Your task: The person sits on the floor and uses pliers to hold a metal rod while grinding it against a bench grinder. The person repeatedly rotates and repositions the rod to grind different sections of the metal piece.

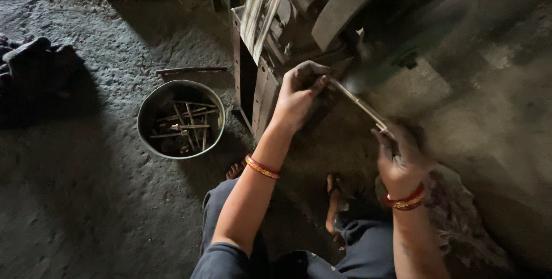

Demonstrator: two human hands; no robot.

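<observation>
Floor (86, 198): rough, dark concrete, dimly lit, with scattered grit toward the top left. Machine (322, 20): heavy dark metal, at top centre, pale metal strips (261, 3) leaning upright against its left side. Rod (359, 105): thin, pale metal, running diagonally from beside the machine down to the right, and I hold it at both ends. My left hand (299, 92): fingers curled closed about the rod's upper end, close against the machine; a red and gold bangle on that wrist. My right hand (399, 161): blurred, fingers pinched on the rod's lower end; how tightly, I cannot tell; matching bangles on that wrist. Pail (181, 119): round metal, on the floor well left of my left hand, holding a loose jumble of similar thin rods. Flat metal bar (191, 71): lying just behind the pail. Dark cloth heap (34, 66): at the left edge. My knees in dark trousers show at the bottom, with bare toes on the floor between them.
</observation>
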